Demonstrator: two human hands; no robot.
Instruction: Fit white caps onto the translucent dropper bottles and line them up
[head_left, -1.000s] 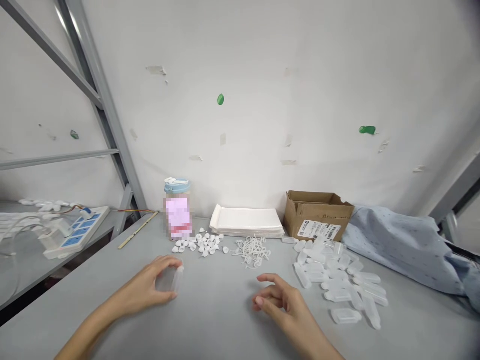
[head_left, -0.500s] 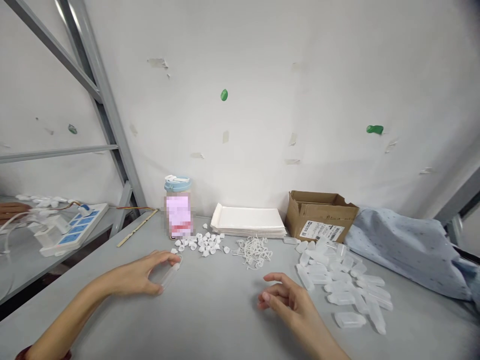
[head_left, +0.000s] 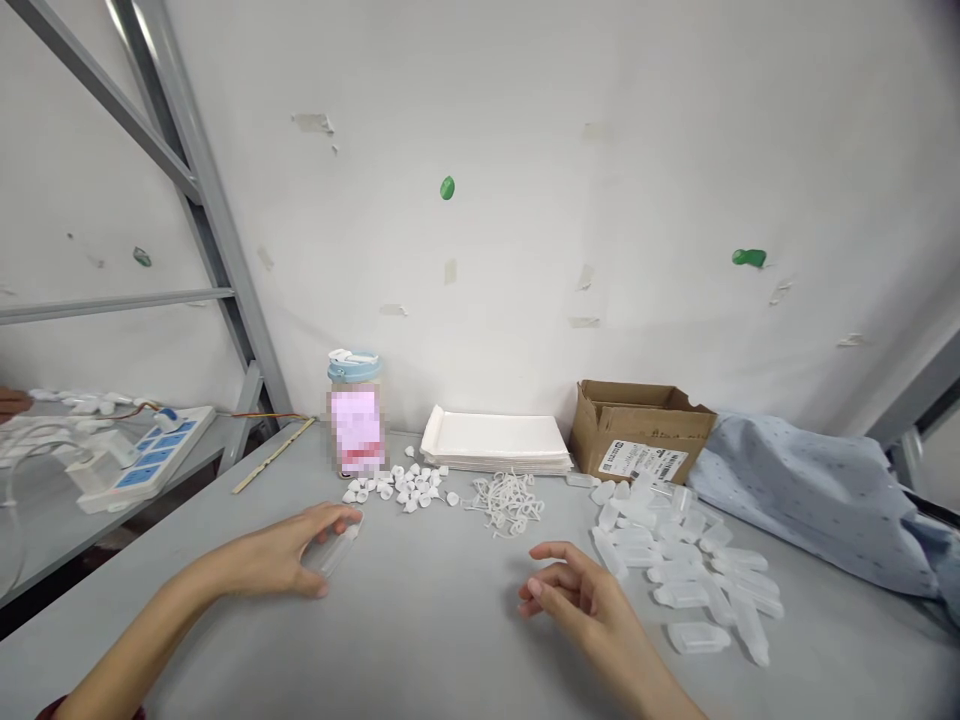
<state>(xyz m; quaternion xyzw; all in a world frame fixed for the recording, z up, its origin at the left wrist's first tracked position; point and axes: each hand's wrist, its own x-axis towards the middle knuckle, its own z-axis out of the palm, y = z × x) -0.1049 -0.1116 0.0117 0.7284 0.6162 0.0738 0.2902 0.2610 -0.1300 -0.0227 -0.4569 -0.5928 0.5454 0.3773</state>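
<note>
A clear plastic tube with a whitish cap [head_left: 339, 552] lies on the grey table. Around it curves my left hand [head_left: 289, 552], thumb and fingers apart near its two ends. My right hand [head_left: 581, 615] is loosely curled but open, with nothing seen in it, over the table left of a heap of translucent plastic tubes [head_left: 679, 570]. Small white caps [head_left: 412, 487] form a pile beyond my left hand. Beside them is a tangle of thin whitish loops [head_left: 510, 503].
Along the wall stand a blue-lidded container [head_left: 354, 368] with a blurred pink screen before it, a stack of white trays [head_left: 499, 440] and a cardboard box [head_left: 641, 430]. Bluish cloth [head_left: 810, 500] lies at right. A power strip [head_left: 154, 465] and another person's hand [head_left: 11, 403] are at left.
The thumb of my left hand has moved slightly away from the tube's near end. My right hand has barely moved. The other person's hand at far left has shifted left.
</note>
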